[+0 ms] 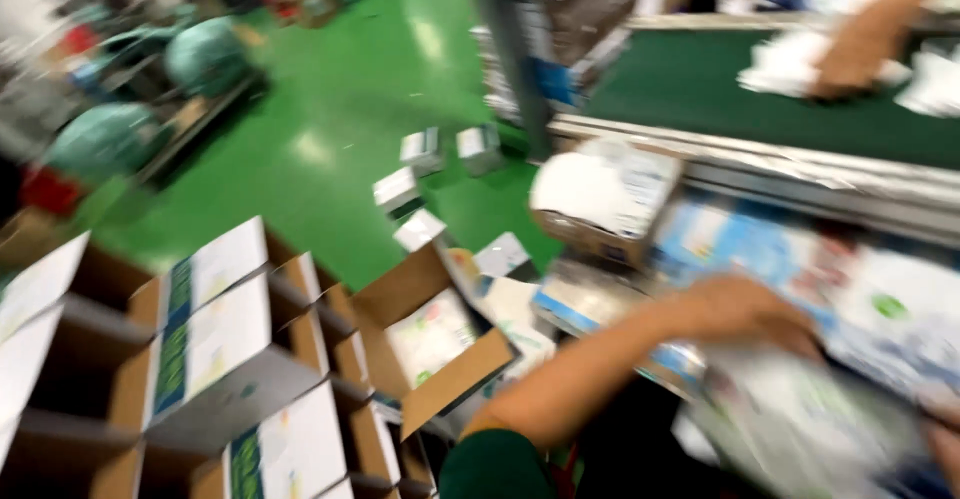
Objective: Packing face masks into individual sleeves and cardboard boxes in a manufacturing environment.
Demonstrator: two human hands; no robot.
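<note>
1. Cardboard cartons (215,349) with white and green flaps stand open at lower left, packed close together on the green floor (330,129).
2. Small white boxes (420,174) lie scattered on that floor, well apart from the cartons.
3. One open carton (430,334) sits just left of your forearm, with a pale packet inside.
4. Your left hand (745,314) reaches rightward from a green sleeve (495,464) and rests palm down on a pile of flat printed packets (800,399); blur hides whether its fingers are spread or closed.
5. Your right hand (940,439) shows only as a blurred sliver at the lower right edge; you cannot tell its grip.
6. Another person's hand (860,54) touches white packets (790,64) on the green conveyor belt (700,89) at upper right.
</note>
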